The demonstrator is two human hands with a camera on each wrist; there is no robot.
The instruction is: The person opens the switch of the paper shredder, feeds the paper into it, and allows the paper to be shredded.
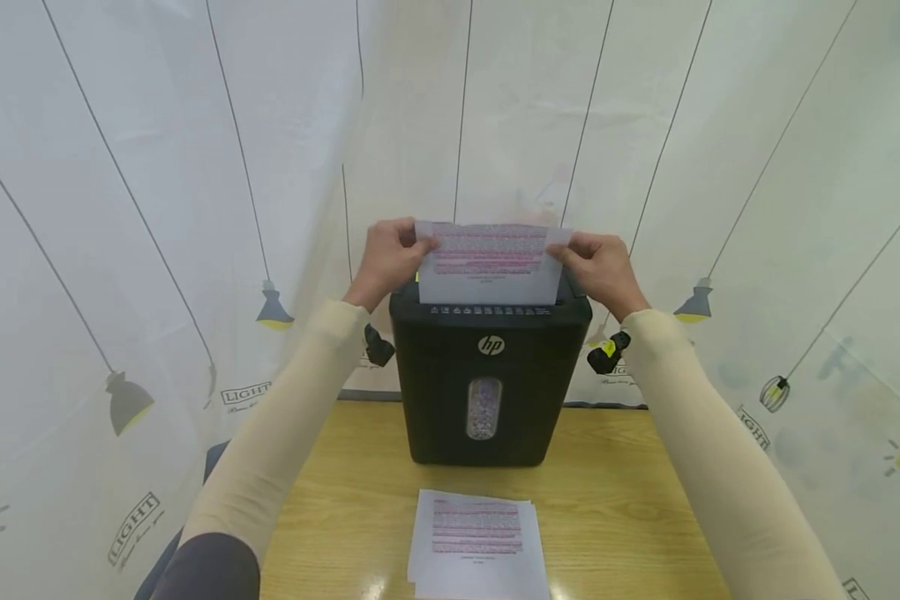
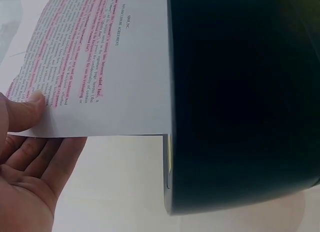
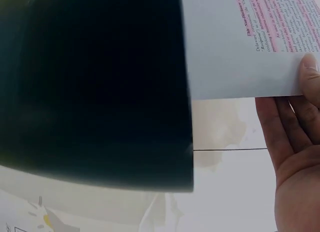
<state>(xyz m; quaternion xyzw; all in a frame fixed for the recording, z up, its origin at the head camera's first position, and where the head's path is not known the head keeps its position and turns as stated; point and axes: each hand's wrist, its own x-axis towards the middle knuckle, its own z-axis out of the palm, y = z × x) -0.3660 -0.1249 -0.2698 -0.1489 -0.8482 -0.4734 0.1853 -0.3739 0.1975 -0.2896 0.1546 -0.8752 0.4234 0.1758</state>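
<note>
Both hands hold one sheet of paper (image 1: 487, 287) upright at the top of a black HP paper shredder (image 1: 435, 375). The left hand (image 1: 392, 257) pinches the sheet's left edge, thumb on the printed face and fingers behind. On the opposite edge the right hand (image 1: 600, 265) pinches it the same way. Pink-highlighted text covers part of the sheet, and its far edge looks torn. In the left wrist view, the near end of the paper (image 2: 135, 92) meets the shredder's top (image 2: 240, 102); the slot itself is hidden.
On the wooden table (image 1: 615, 475), a stack of similar highlighted sheets (image 1: 480, 571) lies in front of the shredder. Paper shreds show through its small window (image 1: 484, 408). A pale curtain (image 1: 525, 108) with printed lamps hangs close behind. Black wrist cameras (image 1: 378, 346) sit on both wrists.
</note>
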